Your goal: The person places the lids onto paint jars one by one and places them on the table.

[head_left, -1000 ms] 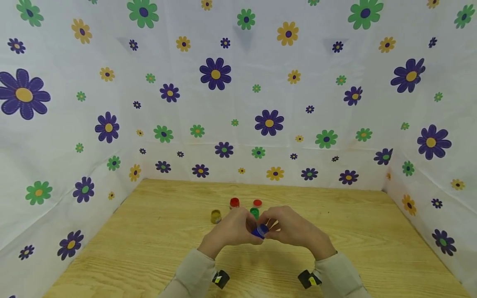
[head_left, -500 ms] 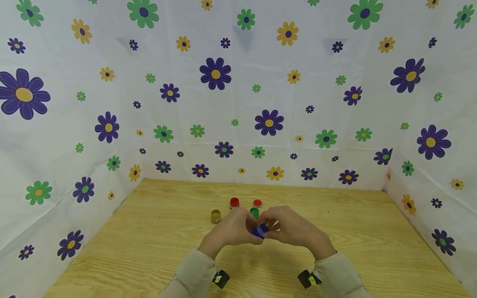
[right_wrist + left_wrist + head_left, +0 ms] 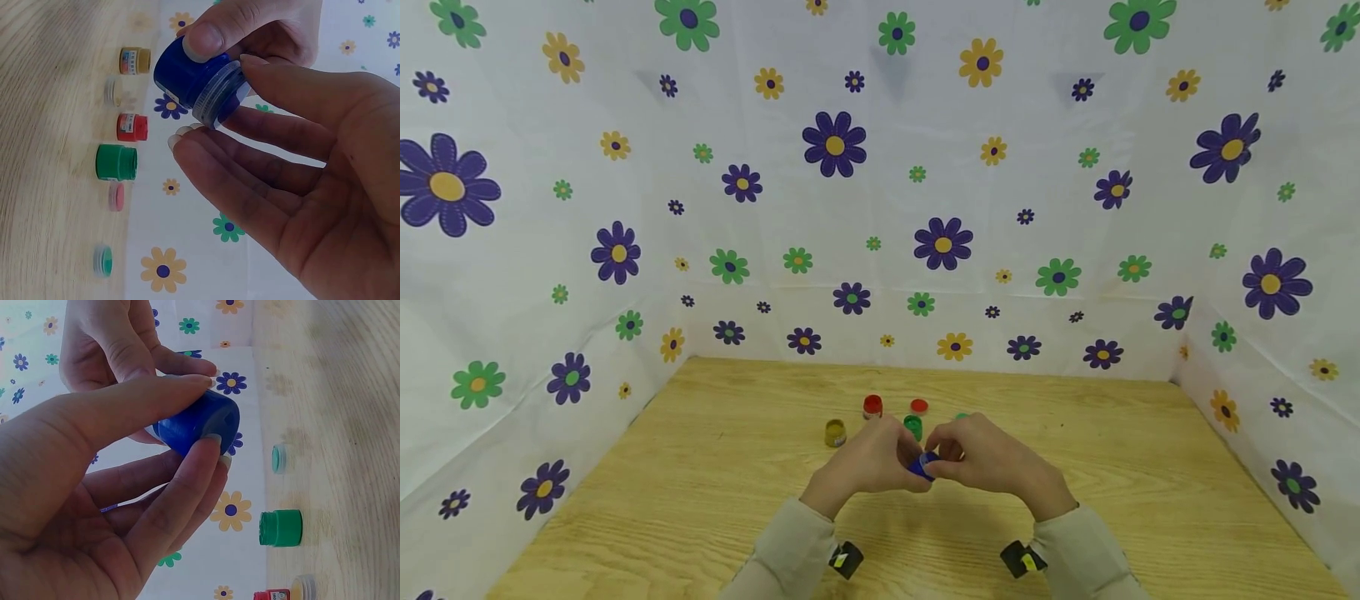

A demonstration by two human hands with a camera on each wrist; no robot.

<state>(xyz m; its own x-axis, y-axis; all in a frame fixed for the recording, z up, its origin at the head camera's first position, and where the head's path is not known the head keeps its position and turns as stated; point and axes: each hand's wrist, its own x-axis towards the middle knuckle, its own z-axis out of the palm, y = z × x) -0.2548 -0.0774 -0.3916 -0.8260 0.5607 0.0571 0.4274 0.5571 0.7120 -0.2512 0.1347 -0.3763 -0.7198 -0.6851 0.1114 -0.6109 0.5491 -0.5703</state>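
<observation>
My left hand (image 3: 874,457) holds a small blue paint jar (image 3: 199,422) tilted on its side above the table, thumb on one side and fingers on the other. A clear ribbed lid (image 3: 217,94) sits on the jar's mouth, facing my right hand (image 3: 983,454). The right thumb touches the lid's edge and the index finger bends round its far side. The other right fingers (image 3: 237,187) reach out below the lid. Behind the hands stand an uncapped green paint jar (image 3: 116,162), a red paint jar (image 3: 132,127) and a yellow paint jar (image 3: 134,60).
Loose lids lie on the wooden table (image 3: 700,500): a red one (image 3: 919,406), a green one (image 3: 103,260) and a yellowish one (image 3: 113,91). Flower-printed white cloth (image 3: 880,192) walls the table at the back and both sides.
My right fingers and thumb have closed in around the blue jar's lid, covering more of it. The left hand keeps its hold. The head view has shifted slightly.
</observation>
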